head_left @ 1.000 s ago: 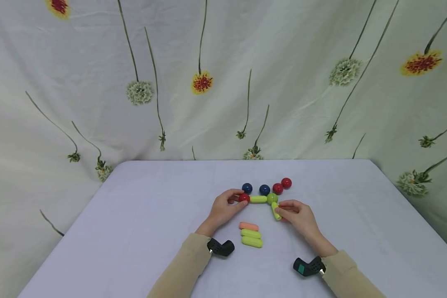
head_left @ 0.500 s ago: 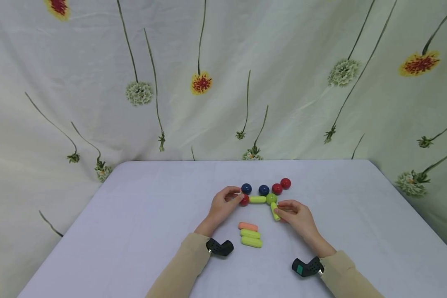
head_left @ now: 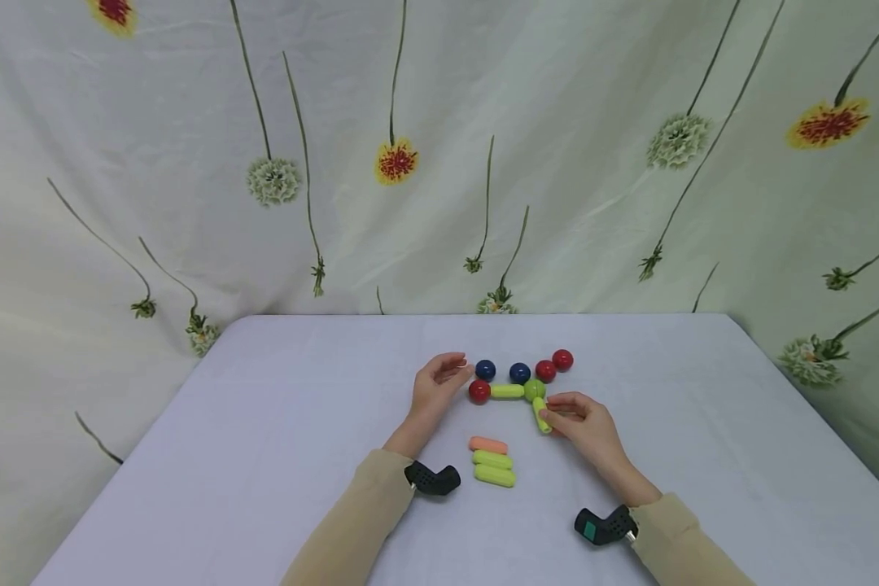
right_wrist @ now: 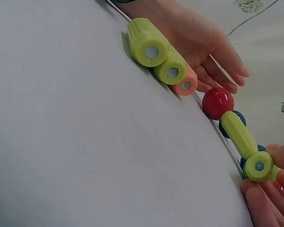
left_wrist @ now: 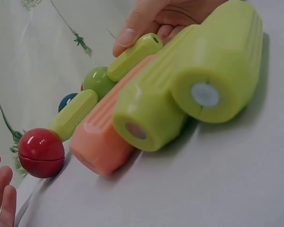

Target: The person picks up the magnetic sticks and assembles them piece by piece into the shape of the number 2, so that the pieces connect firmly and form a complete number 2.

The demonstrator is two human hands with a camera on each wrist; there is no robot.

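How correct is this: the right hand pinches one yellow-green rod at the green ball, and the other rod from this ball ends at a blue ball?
Only the last colour is wrong: the other rod ends at a red ball, as the head view shows. The right hand does pinch one yellow-green rod at the green ball.

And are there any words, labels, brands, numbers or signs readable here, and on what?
None can be read in any view.
Lime-green rods, orange rod, red balls, blue balls, green ball: no lettering shows.
Backdrop cloth: printed flowers, no text seen.
Teal patch on the right wrist camera: too small to tell whether it bears any marking.
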